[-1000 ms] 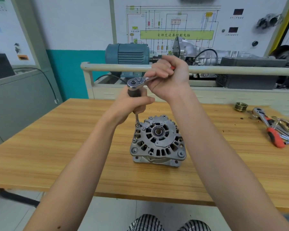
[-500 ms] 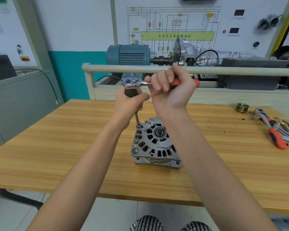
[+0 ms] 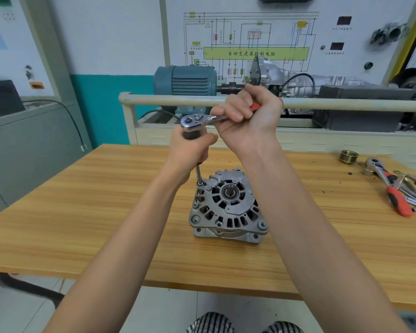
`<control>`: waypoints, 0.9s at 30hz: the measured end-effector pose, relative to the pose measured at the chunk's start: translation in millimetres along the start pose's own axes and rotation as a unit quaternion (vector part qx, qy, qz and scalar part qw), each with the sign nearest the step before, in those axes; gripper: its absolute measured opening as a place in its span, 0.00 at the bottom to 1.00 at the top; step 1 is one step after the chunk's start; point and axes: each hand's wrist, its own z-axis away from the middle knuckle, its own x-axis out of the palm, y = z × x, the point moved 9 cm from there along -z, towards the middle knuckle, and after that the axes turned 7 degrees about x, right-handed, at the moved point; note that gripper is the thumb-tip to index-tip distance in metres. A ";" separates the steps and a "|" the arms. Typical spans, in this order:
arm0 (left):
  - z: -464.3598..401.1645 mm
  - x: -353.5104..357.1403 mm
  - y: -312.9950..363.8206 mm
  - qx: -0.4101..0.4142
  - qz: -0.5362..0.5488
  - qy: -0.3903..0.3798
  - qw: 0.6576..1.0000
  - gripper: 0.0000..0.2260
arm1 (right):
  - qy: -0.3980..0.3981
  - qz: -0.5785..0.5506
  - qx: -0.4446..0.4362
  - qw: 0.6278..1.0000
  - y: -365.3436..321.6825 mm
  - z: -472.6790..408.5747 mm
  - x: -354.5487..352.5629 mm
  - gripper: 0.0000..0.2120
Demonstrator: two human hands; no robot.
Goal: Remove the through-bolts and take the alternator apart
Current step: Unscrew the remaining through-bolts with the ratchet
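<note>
The alternator (image 3: 227,205) sits on the wooden table (image 3: 82,212) about midway between the left and right edges, nearer the front edge than the back, its vented face and centre bearing turned up. A ratchet wrench (image 3: 197,120) stands over its far left corner on a long extension bar (image 3: 198,173), and the tip of that bar meets a bolt (image 3: 200,182) at the rim of the housing. The left hand (image 3: 190,152) is wrapped around the dark socket piece just under the ratchet head, fingers curled tight. The right hand (image 3: 247,118) is clenched around the red handle, which points to the right, level with the pale rail (image 3: 154,100) behind the table. Another bolt head (image 3: 195,219) shows at the near left of the housing, and one more (image 3: 262,224) at the near right. Over by the right edge lie a second red-handled ratchet (image 3: 392,191) among loose metal tools, and a small brass ring (image 3: 349,155) near the back right corner. Behind the rail, a blue motor (image 3: 185,80) sits below a wiring diagram board (image 3: 250,39).
</note>
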 end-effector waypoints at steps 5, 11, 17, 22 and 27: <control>2.2 -12.8 1.4 0.022 -0.016 0.124 0.992 0.17 | -0.035 0.011 -0.012 0.999 1.2 1.4 6.2 0.25; 6.3 -16.4 -0.1 0.041 -0.005 0.181 0.983 0.17 | -0.097 0.078 -0.162 0.979 4.8 32.2 4.0 0.22; 7.4 -15.9 -0.3 0.036 -0.005 0.125 0.991 0.07 | -0.142 0.153 -0.232 0.950 10.2 46.5 10.7 0.19; 3.5 1.5 7.9 0.052 -0.022 -0.098 0.994 0.12 | -0.032 0.029 0.040 0.998 7.1 -6.7 -3.0 0.23; 2.2 14.6 4.6 -0.001 0.018 -0.165 0.986 0.17 | 0.014 0.003 0.124 0.992 7.5 -22.1 -1.4 0.17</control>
